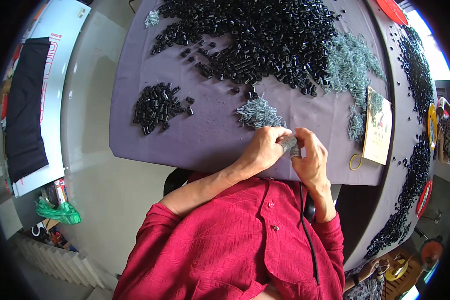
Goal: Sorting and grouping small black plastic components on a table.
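Note:
My left hand (263,150) and my right hand (312,157) meet above the near edge of the purple-covered table (210,142). Both have their fingers pinched, and the thumbs are wrapped in grey tape or cloth. Whatever sits between the fingertips is too small and covered to make out. Just beyond my left hand lies a small heap of silver screws or pins (259,113). Farther left is a small pile of black plastic pieces (160,107). A much larger mound of black plastic pieces (255,37) covers the far part of the table.
More silver pins (352,62) spread at the far right, beside a printed booklet (377,131) and a yellow ring (355,162). Another table at right bears black pieces (410,185). Someone else's hand (369,270) shows at lower right. A white box (55,90) stands at left.

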Tool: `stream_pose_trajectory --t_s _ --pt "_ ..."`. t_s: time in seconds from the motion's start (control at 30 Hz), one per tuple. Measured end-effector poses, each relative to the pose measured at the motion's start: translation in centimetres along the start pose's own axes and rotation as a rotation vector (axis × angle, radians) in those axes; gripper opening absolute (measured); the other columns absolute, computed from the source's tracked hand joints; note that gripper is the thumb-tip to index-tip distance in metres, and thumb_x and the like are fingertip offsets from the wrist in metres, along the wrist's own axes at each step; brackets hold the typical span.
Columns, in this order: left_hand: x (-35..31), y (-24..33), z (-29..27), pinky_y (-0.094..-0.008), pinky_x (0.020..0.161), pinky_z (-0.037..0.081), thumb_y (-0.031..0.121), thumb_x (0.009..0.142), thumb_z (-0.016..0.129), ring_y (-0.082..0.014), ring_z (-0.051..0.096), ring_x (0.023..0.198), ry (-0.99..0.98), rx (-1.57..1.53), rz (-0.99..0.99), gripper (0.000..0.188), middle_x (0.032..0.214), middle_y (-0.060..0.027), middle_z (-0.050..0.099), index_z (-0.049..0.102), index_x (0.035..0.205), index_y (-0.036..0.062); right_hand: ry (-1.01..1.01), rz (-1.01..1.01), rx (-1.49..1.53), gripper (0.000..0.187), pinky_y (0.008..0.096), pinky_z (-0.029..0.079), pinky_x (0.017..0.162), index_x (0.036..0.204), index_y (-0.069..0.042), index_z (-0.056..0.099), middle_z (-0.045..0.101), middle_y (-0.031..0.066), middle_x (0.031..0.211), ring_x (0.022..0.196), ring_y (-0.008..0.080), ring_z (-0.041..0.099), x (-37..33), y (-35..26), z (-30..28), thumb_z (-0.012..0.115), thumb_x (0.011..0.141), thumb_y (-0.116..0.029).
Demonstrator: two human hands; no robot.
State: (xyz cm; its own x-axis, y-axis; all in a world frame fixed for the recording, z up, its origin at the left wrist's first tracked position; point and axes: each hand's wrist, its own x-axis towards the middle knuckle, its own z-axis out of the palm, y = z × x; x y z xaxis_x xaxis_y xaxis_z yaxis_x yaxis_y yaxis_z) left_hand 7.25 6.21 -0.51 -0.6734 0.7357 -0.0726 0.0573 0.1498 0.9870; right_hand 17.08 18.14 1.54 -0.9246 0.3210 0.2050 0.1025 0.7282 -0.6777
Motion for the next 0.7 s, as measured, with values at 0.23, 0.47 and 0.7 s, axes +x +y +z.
stream_pose_trajectory --t_s 0.23,0.47,0.7 --pt "0.2 -0.2 0.8 -0.0218 0.043 0.044 0.004 0.086 0.061 -0.0072 0.057 0.053 -0.046 -0.143 -0.310 0.006 0.069 -0.0037 0.063 0.063 0.091 0.0007 0.029 -0.040 -0.040 0.043 0.0410 0.050 0.072 0.106 -0.001 0.054 0.060 0.0157 0.089 0.082 0.0339 0.060 -0.9 0.8 0.6 0.056 0.064 0.008" --pt "0.5 0.9 1.1 -0.0209 0.041 0.044 0.001 0.087 0.057 -0.0057 0.055 0.051 -0.064 -0.158 -0.372 0.006 0.068 -0.0020 0.061 0.062 0.085 0.0004 0.146 0.054 0.055 0.033 0.0397 0.050 0.063 0.089 -0.004 0.063 0.057 0.0116 0.081 0.074 0.0322 0.059 -1.7 2.4 1.1 0.056 0.059 0.008" --pt "0.8 0.5 0.5 -0.0214 0.044 0.049 0.002 0.089 0.057 -0.0071 0.057 0.052 -0.119 -0.167 -0.405 0.008 0.070 -0.0042 0.063 0.064 0.085 -0.0006 0.153 0.010 0.030 0.021 0.0403 0.048 0.058 0.078 -0.004 0.057 0.051 0.0096 0.073 0.069 0.0307 0.056 -1.4 2.5 1.8 0.058 0.059 0.004"
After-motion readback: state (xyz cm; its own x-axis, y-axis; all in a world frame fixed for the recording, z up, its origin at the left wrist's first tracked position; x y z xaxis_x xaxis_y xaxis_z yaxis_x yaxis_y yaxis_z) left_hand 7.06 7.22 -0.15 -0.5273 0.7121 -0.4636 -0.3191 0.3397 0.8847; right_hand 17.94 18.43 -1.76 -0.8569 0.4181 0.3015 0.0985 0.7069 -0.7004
